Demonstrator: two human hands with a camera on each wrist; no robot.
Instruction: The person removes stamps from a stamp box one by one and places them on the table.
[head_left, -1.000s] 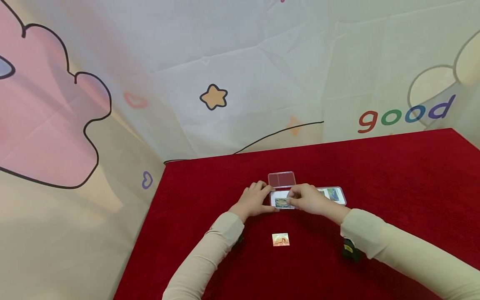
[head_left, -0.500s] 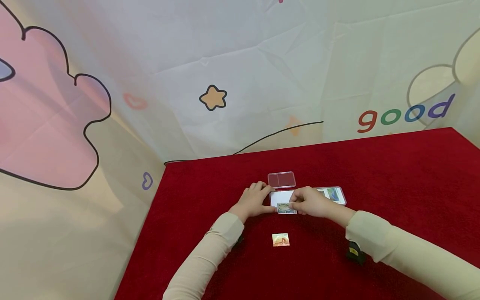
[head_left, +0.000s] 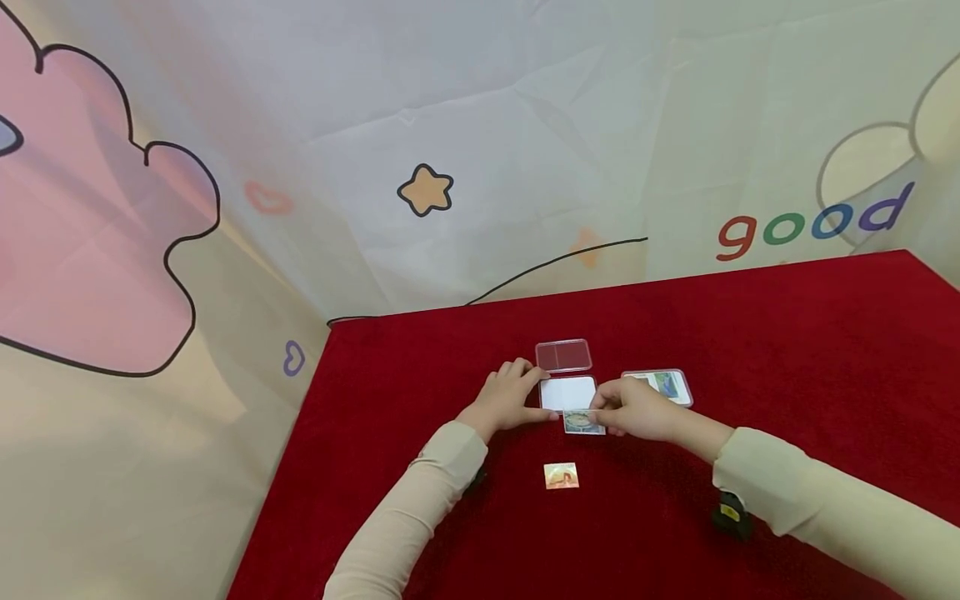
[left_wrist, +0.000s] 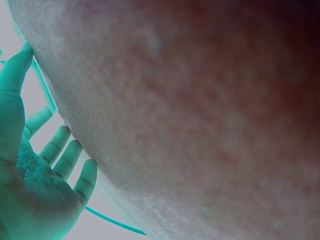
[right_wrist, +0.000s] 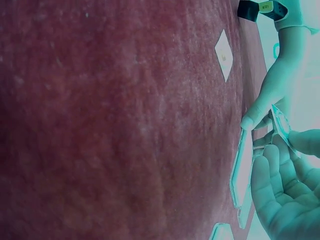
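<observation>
My right hand (head_left: 637, 407) pinches a small stamp-like picture card (head_left: 581, 422) between thumb and fingers. The card overlaps the near edge of a shallow clear plastic case (head_left: 568, 392) with a white insert. At the left end of that case, my left hand (head_left: 506, 400) holds it by its edges, thumb on the near side and forefinger at the far corner. In the right wrist view the pinched card (right_wrist: 281, 122) is tilted above the case (right_wrist: 243, 167). The left wrist view shows the left hand (left_wrist: 45, 185) with its fingers spread.
A clear lid (head_left: 563, 356) lies just beyond the case. Partly behind the right hand is another case (head_left: 667, 386) with pictures in it. A small orange picture card (head_left: 561, 476) lies nearer on the red cloth (head_left: 420, 367). A printed backdrop (head_left: 525, 208) stands behind.
The right hand has drawn the picture card toward the near right, from over the white insert to the case's near edge. The left hand stays at the case.
</observation>
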